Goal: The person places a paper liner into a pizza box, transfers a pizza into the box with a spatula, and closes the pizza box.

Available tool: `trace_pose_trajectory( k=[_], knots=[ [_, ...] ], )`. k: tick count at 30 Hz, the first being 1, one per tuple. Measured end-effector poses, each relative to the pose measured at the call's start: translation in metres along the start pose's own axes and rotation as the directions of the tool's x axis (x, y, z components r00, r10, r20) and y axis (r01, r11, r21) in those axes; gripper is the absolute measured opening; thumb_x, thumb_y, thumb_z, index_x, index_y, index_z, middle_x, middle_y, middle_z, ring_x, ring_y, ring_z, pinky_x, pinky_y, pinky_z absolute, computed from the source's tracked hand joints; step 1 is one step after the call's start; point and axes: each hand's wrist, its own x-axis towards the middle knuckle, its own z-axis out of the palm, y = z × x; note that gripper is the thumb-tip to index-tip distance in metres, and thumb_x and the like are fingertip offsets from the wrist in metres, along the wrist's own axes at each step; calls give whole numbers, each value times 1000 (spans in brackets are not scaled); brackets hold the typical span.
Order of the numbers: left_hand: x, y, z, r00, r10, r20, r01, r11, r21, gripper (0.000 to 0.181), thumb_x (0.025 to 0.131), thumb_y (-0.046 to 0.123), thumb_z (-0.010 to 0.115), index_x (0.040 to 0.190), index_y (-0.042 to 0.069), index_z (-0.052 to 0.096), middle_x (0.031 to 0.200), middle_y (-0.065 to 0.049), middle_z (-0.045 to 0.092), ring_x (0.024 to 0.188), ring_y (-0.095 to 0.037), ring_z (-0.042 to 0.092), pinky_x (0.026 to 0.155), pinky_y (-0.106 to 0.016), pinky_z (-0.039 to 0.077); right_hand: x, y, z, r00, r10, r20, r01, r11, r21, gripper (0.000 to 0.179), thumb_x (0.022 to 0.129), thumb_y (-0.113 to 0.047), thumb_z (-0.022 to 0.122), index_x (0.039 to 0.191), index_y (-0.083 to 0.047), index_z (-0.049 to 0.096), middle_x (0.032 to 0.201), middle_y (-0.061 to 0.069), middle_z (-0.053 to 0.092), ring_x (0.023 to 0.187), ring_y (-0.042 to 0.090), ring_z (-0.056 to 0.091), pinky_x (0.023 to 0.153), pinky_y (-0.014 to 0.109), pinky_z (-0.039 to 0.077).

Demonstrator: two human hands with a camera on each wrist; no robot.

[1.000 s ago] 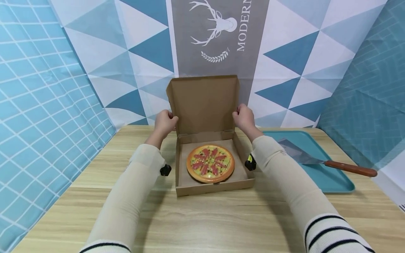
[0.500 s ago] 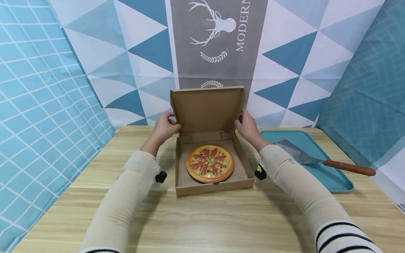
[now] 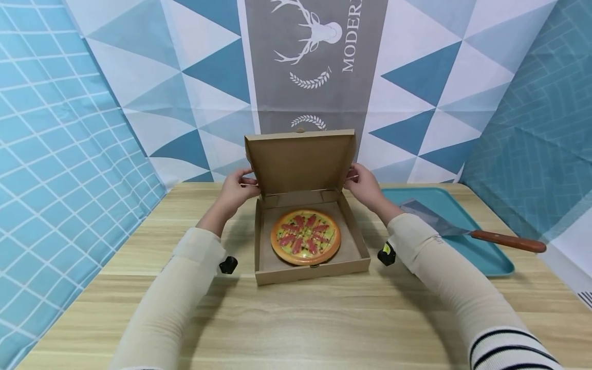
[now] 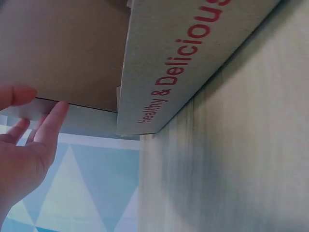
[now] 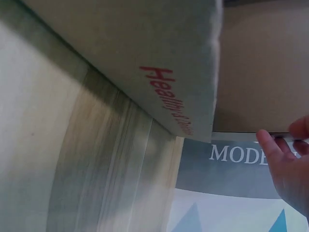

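A brown cardboard pizza box stands raised-lidded on the table, a round pizza lying on its floor. The box lid leans forward a little over the back of the box. At the lid's left edge my left hand pinches the cardboard, thumb on the inner side and fingers behind, as the left wrist view shows of the hand. My right hand holds the opposite edge the same way; in the right wrist view that hand is partly cut off. Red lettering marks the box's side.
Right of the box, a teal tray bears a pizza server with a flat metal blade and wooden handle. Patterned cloths hang behind the wood-grain table and at both sides.
The lid has tipped forward from nearly upright, its top edge now lower. Both hands have shifted their hold on the edges and the forearms have spread outward slightly. Pizza and tray stay put.
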Motion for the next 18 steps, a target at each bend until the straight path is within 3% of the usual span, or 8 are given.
trace_pose_trajectory(
  k=[4,7,9,11,16,18],
  knots=[
    [-6,1,-2,996,-66,64,78,972,-220,54,98,-4,43,150,-4,28,130,-27,43,123,-42,47,99,-37,48,-5,-4,-3,997,66,41,-72,981,180,37,97,8,41,133,15,44,124,34,49,114,45,52,100,47,46],
    [-12,5,-5,990,-93,108,122,944,-305,48,107,13,31,151,-5,23,141,-32,36,133,-45,37,106,-43,40,-8,-9,-7,994,97,56,-109,949,295,37,99,5,33,133,17,42,128,36,46,117,46,48,105,47,41],
    [-16,9,-6,986,-101,129,138,938,-317,52,109,26,27,151,-4,22,145,-33,34,134,-44,36,107,-44,37,-9,-13,-10,992,109,65,-125,928,351,38,100,3,30,133,18,41,129,36,45,116,44,48,107,47,39],
    [-19,13,-7,984,-111,138,150,935,-322,60,107,37,28,151,-4,22,146,-33,32,128,-40,44,108,-44,36,-10,-17,-13,990,120,68,-137,911,389,39,100,0,27,131,19,40,128,34,45,113,38,51,107,46,38],
    [-31,26,-7,984,-108,139,145,945,-294,75,102,50,39,147,-8,25,145,-34,32,101,-22,60,105,-43,39,-15,-26,-20,985,155,82,-175,863,474,41,102,-5,25,133,19,37,130,32,42,109,31,55,108,45,37],
    [-38,31,-8,984,-100,147,138,951,-276,78,100,53,40,147,-8,26,145,-33,33,101,-22,61,104,-42,41,-20,-29,-23,982,158,104,-188,860,474,43,106,-10,25,138,16,36,134,32,41,114,33,52,108,44,37]
  ],
)
